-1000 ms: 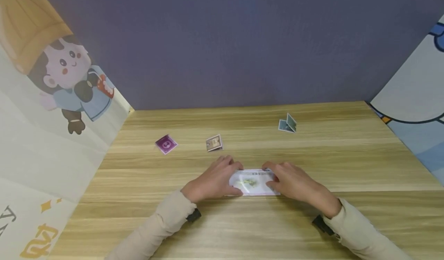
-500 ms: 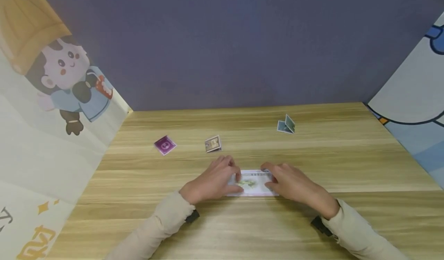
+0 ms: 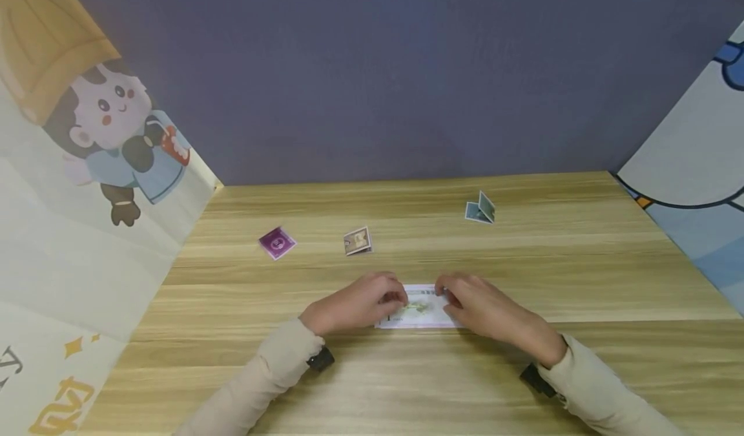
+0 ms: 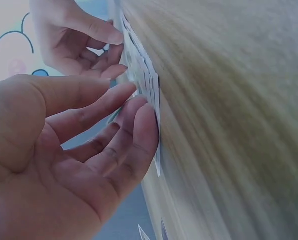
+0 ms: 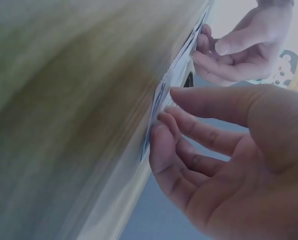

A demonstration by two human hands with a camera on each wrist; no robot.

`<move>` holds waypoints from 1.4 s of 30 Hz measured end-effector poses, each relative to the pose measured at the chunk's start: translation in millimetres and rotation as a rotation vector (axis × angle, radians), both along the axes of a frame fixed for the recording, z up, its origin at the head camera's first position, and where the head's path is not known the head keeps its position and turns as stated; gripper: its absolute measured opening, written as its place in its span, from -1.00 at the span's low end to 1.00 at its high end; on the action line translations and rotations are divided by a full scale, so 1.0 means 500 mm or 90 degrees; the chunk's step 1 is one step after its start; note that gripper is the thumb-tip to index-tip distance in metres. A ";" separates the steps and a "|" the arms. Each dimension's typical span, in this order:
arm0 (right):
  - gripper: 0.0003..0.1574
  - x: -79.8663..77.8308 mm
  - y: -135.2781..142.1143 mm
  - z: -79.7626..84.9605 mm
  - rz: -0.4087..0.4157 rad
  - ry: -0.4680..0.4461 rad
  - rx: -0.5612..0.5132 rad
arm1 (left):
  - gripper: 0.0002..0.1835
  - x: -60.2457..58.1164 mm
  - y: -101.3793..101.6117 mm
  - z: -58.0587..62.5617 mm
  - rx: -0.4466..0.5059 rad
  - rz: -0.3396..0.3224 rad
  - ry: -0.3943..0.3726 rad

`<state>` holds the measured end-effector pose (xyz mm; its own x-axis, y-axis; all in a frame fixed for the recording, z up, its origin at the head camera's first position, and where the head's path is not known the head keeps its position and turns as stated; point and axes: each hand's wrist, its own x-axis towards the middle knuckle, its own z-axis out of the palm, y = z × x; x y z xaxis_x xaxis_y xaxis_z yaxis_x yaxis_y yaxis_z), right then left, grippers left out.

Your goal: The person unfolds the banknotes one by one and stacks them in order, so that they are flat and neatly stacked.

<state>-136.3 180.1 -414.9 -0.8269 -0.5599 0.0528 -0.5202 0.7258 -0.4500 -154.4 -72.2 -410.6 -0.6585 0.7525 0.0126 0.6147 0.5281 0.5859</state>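
Note:
A pale banknote [image 3: 427, 318] with a green picture lies flat on the table; its edge [image 4: 151, 82] looks layered in the left wrist view. My left hand [image 3: 357, 301] is over its left end, fingers loosely bent, the thumb and index a little apart, the lower fingertips against the paper. At the other end my right hand [image 3: 491, 307] holds the banknote, fingers curled at its edge and thumb over the face. In the right wrist view the right thumb [image 5: 209, 102] is near the paper. The hands hide both ends partly.
Three small folded notes lie farther back on the wooden table [image 3: 581, 249]: a purple one [image 3: 277, 243], a brown one [image 3: 357, 241] and a grey-green one [image 3: 480, 208] standing half unfolded. Beyond rises a dark blue-grey panel [image 3: 372, 81], with printed side walls.
My left thumb and fingers have drawn together and lifted off the note's left edges, uncovering its near left corner. My right hand has barely shifted. The folded notes stay put.

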 end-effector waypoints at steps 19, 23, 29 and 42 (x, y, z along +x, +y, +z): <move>-0.81 -0.008 0.003 0.020 0.027 -0.010 -0.025 | -0.84 0.000 -0.002 0.005 0.016 0.005 -0.026; -0.81 -0.003 -0.004 0.024 0.022 0.005 -0.042 | -0.84 0.000 0.004 0.010 0.023 0.005 -0.008; -0.81 0.005 -0.009 0.040 0.030 -0.002 -0.091 | -0.83 0.002 0.006 0.024 0.034 0.017 -0.005; -0.86 0.004 -0.021 0.067 0.042 0.050 -0.116 | -0.81 -0.007 -0.014 0.056 0.077 0.062 0.044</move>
